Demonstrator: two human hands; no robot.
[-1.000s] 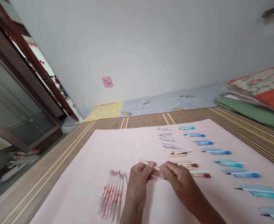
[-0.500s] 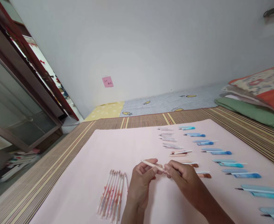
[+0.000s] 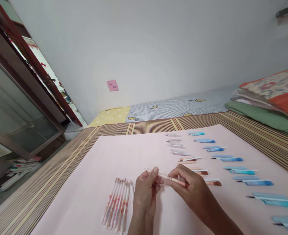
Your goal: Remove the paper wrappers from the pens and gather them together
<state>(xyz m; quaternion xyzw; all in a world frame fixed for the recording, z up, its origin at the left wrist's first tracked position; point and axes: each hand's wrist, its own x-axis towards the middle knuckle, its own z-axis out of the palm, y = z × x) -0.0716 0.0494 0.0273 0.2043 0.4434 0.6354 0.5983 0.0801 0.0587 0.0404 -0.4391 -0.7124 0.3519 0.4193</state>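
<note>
Both hands hold one slim pen [image 3: 165, 177] above the pink sheet. Its pale, narrow end points left and its peach end runs into the right hand. My left hand [image 3: 144, 189] is closed, thumb and fingers pinching the pale part. My right hand [image 3: 197, 187] is closed around the peach part, whose far end the fingers partly hide. Left of my left hand lies a row of pens [image 3: 116, 204] with pinkish patterns, side by side. Another pen [image 3: 132, 191] lies beside them, partly behind my left wrist. Close to my right hand are orange-brown pen parts [image 3: 213, 183].
The pink sheet [image 3: 85, 182] lies on a striped mat [image 3: 58, 166]. Blue pen parts [image 3: 259, 181] with thin refills form groups down the right side; pale grey-lilac ones [image 3: 178, 146] lie farther back. Folded green fabric [image 3: 261, 116] and a patterned cushion [image 3: 276, 85] rest at the right.
My left thumb has come onto the top of the pen's pale part. My right fingers have shifted along the pen, and more of its peach part shows between the hands.
</note>
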